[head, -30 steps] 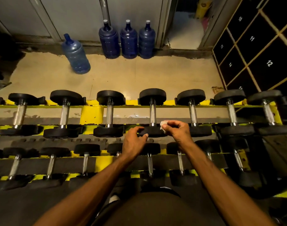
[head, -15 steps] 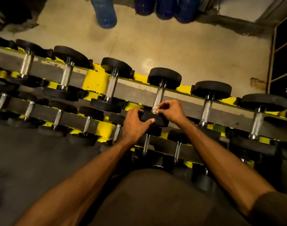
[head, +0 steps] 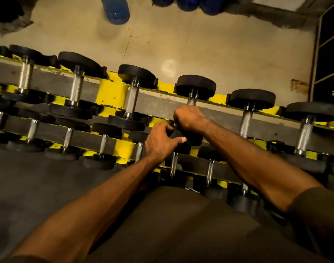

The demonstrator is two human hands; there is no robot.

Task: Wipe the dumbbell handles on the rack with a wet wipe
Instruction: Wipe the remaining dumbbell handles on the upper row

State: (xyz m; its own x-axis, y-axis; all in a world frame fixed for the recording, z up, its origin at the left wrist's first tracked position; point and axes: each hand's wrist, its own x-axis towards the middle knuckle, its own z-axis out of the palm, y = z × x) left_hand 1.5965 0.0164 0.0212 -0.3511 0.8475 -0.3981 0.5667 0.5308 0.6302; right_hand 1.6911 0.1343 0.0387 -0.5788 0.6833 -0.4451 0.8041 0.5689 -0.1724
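Right hand (head: pixel 189 118): fist closed round the handle (head: pixel 191 101) of a dumbbell (head: pixel 196 86) on the rack's (head: pixel 111 92) upper tier. The wet wipe is hidden under the fist.
Left hand (head: pixel 161 141): fingers curled over the same dumbbell's near black head, thumb laid across it.
Rack: yellow and grey, two tiers of dumbbells lying crosswise.
Floor beyond: a blue water jug (head: pixel 116 8) and a grouped set of jugs (head: pixel 190 2), contents not discernible.
Right edge: dark numbered lockers (head: pixel 331 54), interiors not shown.
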